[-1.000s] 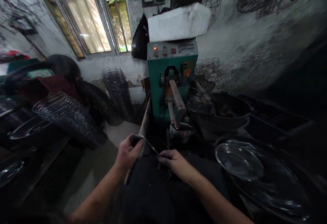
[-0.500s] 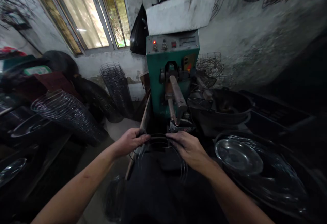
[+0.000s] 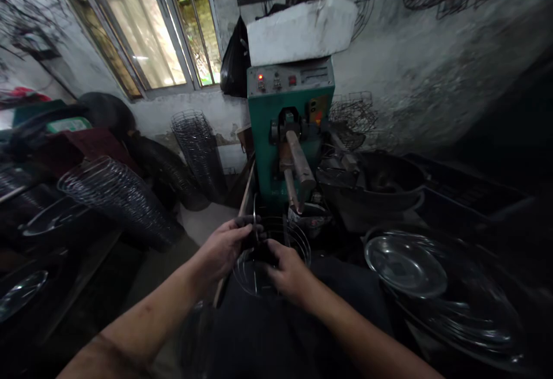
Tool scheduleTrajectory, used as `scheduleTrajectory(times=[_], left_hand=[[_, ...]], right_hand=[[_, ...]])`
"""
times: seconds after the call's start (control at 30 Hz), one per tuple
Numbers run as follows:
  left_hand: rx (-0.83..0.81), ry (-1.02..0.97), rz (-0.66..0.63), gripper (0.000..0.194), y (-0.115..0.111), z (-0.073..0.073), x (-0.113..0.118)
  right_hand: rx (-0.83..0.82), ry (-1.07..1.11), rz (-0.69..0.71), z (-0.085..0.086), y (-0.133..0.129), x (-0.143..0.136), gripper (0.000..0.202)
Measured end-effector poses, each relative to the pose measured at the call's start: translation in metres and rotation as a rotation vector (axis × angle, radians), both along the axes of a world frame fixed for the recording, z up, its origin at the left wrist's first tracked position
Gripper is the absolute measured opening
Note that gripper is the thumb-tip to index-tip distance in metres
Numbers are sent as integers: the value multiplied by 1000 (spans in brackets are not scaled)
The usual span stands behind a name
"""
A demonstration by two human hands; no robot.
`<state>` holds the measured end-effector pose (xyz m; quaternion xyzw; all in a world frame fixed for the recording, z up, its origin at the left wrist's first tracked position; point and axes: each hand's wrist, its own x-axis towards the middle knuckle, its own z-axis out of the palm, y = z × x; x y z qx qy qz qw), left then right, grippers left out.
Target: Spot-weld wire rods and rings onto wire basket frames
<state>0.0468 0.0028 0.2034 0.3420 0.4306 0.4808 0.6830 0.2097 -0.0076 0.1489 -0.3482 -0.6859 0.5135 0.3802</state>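
Thin wire rings [image 3: 309, 247] hang in front of me, just above my dark-clothed lap. My left hand [image 3: 228, 245] is closed on a wire ring at the left, with thumb and fingers pinched near a bright upright stretch of wire. Close beside it, my right hand [image 3: 288, 268] has its fingers curled inward in front of the rings. What its fingertips grip is lost in dark shadow. Beyond the hands stands a green machine [image 3: 263, 137] with a red light lit. Its upper thick metal arm [image 3: 301, 160] and a thinner lower arm [image 3: 291, 190] point toward me.
At the right, a clear round dish-like piece [image 3: 406, 266] lies on a wide dark tray of shiny wire rings. Stacked wire baskets [image 3: 125, 200] lean at the left, with another stack [image 3: 199, 148] by the wall. A board edge [image 3: 247, 192] runs left of the machine.
My hands have come closer together. The right hand has moved left and down, its fingers curling. The rings have turned, one showing nearly edge-on at the left hand. The view has tilted slightly up.
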Motion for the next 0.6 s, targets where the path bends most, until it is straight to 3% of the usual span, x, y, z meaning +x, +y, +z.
scheduleTrajectory(times=[0.07,0.13,0.23,0.3,0.37,0.43,0.6], left_hand=[[84,109,-41,33,-3,-6,1],[252,372,-43,30,-1,-13,-6],[689,949,145,27,7,-26,-24],[977,1227,190,30,15,-36,-36],[1138,1283,61,26,22,-47,-42],[1199,1206,-50,18,25,-57,-44],[1312,1203,16,19,21,-68,-39]], right_hand=[[-18,25,-48,-5,4,-2,31],[3,-7,-117,-7,9,4,32],[73,-111,-225,-7,13,18,29],[126,-161,-267,-7,13,25,26],[207,-205,-275,-8,12,28,21],[311,-251,-271,-11,12,31,19],[662,-421,-337,-19,13,39,29]])
